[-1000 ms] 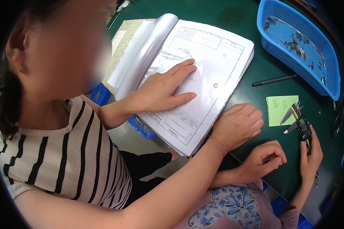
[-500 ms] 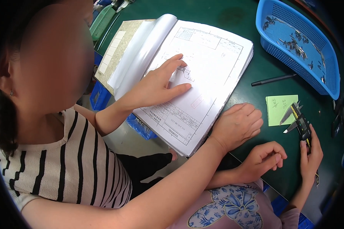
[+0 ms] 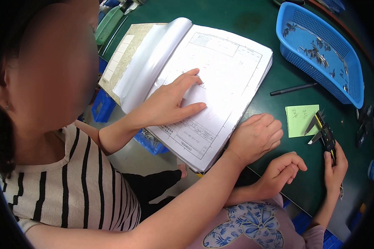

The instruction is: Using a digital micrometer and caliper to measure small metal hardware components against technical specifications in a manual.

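Note:
My right hand point(image 3: 335, 168) is closed round a black caliper point(image 3: 328, 137), whose slightly parted metal jaws point to the upper left. The jaw tips reach over the right edge of a light-green note sheet point(image 3: 295, 128) with handwriting on it. My left hand point(image 3: 281, 173) rests at the table edge, its fingers curled in loosely, and no object shows in it. Beside it lies a co-worker's closed hand point(image 3: 255, 137). The co-worker's other hand point(image 3: 170, 101) is spread on a technical drawing point(image 3: 232, 70) in an open binder, index finger touching the printed figure.
A blue perforated basket point(image 3: 295, 58) holding many small metal pins stands at the far right. Between it and the note lies a black pen point(image 3: 293, 89). The co-worker in a striped top point(image 3: 77, 186) leans in from the left. Blue bins point(image 3: 104, 106) stand below the green table point(image 3: 237, 16).
The co-worker's pointing hand has slid slightly down the drawing, toward the near side. The whole view has shifted a little. My hands and the caliper keep their positions.

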The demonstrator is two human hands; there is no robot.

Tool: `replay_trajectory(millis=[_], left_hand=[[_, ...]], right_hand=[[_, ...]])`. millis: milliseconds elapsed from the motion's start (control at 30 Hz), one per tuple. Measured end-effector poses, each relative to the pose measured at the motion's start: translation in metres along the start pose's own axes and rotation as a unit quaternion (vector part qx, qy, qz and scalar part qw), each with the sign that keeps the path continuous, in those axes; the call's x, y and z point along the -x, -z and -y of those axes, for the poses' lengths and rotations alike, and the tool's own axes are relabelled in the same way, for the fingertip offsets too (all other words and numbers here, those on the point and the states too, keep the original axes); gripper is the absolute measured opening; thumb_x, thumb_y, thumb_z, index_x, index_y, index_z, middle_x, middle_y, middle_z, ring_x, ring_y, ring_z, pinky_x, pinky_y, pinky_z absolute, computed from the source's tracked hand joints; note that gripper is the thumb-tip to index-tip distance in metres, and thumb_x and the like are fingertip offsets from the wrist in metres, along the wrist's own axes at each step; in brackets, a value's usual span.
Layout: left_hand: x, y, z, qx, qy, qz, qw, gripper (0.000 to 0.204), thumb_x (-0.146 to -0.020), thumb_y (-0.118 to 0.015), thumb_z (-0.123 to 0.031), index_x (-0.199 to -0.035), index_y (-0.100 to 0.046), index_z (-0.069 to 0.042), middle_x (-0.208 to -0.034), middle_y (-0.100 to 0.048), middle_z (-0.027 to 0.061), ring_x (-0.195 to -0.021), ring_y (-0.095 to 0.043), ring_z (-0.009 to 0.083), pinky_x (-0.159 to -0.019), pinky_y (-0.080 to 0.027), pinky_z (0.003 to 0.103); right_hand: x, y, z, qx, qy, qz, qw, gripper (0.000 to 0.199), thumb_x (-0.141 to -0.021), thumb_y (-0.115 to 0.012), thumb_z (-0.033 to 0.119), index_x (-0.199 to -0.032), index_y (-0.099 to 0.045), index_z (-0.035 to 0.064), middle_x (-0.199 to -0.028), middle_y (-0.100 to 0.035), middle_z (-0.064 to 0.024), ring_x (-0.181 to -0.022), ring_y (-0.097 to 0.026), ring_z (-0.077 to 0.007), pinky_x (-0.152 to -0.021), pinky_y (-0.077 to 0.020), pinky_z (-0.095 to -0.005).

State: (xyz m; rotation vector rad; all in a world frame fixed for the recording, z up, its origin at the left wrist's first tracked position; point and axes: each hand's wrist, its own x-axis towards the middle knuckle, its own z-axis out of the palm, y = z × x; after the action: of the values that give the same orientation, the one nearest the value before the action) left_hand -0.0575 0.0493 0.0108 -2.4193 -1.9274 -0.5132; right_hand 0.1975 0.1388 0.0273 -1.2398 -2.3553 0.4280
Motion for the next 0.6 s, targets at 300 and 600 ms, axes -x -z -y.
replay_trajectory(millis=[300,600], left_hand=[[0.001,-0.002,0.000,0.011,0.014,0.004,1.000,0.011,-0.073,-0.046,-0.022,-0.065,-0.044,-0.014,-0.072,-0.040,0.0000,-0.078,-0.042,0.0135,-0.077,-0.036,0.023],[0.000,0.003,0.001,-0.011,0.004,0.014,1.000,0.012,-0.073,-0.046,-0.022,-0.065,-0.044,-0.014,-0.072,-0.040,0.0004,-0.077,-0.041,0.0138,-0.076,-0.036,0.023]], right_hand=[[0.008,0.012,0.000,-0.043,0.041,-0.007,0.998,0.027,-0.071,-0.057,0.023,-0.079,-0.049,-0.0010,-0.056,-0.036,-0.0016,-0.045,-0.031,-0.0084,-0.042,-0.0244,-0.0220],[0.009,0.009,0.001,0.008,0.124,-0.004,0.992,0.042,-0.060,-0.060,0.038,-0.059,-0.040,0.0019,-0.051,-0.035,-0.0083,-0.041,-0.035,-0.0211,-0.040,-0.0256,-0.0291]])
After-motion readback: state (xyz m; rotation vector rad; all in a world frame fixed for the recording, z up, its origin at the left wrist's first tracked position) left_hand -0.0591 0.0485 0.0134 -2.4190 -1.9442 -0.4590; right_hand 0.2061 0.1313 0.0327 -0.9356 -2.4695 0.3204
